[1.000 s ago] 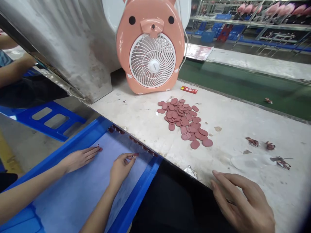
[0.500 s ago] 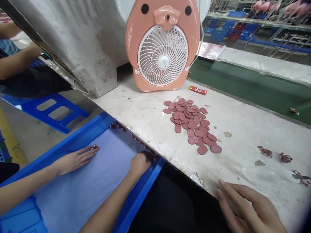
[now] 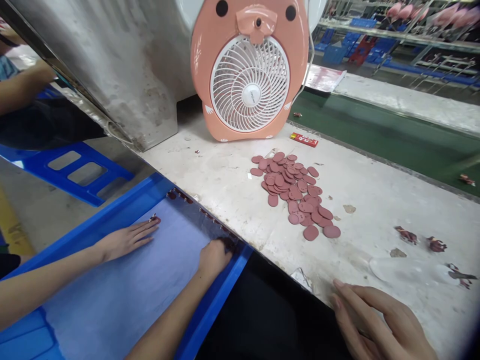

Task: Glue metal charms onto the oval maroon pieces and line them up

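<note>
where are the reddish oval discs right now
In the head view, the discs lie piled on the pale bench right of centre, in front of the pink fan and right of the blue tray.

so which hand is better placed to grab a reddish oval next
Probably the right hand: it's over the white tabletop, near the lowest reddish ovals, while the two hands in the blue tray seem busy.

We record the right hand (image 3: 378, 320) as bare, with slender fingers (image 3: 375, 297) tapering to rounded tips. The thumb nail (image 3: 336, 301) is short and rounded. Below, we note plain black cloth (image 3: 270, 310), probably our own clothing, though deep shadow hides its cut and any seams.
</note>
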`<action>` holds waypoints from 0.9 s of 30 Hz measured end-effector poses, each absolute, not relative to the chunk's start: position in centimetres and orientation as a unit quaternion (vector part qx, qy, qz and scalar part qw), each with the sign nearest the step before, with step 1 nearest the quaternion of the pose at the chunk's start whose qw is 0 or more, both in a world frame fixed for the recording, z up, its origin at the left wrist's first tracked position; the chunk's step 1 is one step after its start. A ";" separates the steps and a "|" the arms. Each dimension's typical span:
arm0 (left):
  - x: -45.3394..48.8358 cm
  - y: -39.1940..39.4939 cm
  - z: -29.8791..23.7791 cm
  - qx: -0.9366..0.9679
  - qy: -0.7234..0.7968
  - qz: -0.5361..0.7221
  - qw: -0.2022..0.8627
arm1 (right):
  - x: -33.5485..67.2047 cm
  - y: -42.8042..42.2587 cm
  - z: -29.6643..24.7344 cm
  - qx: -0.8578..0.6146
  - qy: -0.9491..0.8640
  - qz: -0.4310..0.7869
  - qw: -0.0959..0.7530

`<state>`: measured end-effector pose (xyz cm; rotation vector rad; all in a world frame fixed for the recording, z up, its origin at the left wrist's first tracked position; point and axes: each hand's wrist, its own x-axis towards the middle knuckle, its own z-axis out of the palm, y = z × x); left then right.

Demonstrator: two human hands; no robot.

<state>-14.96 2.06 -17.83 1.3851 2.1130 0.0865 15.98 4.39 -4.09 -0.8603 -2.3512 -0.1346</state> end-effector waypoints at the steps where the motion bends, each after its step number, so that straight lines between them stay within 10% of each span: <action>1: -14.9 2.0 -17.9 0.521 0.796 0.034 0.305 | 16.1 4.4 -4.2 -0.327 -0.890 -0.049 0.313; 27: -15.5 0.9 -16.5 0.472 0.828 0.179 0.245 | 16.0 3.6 -4.5 -0.355 -0.862 -0.036 0.359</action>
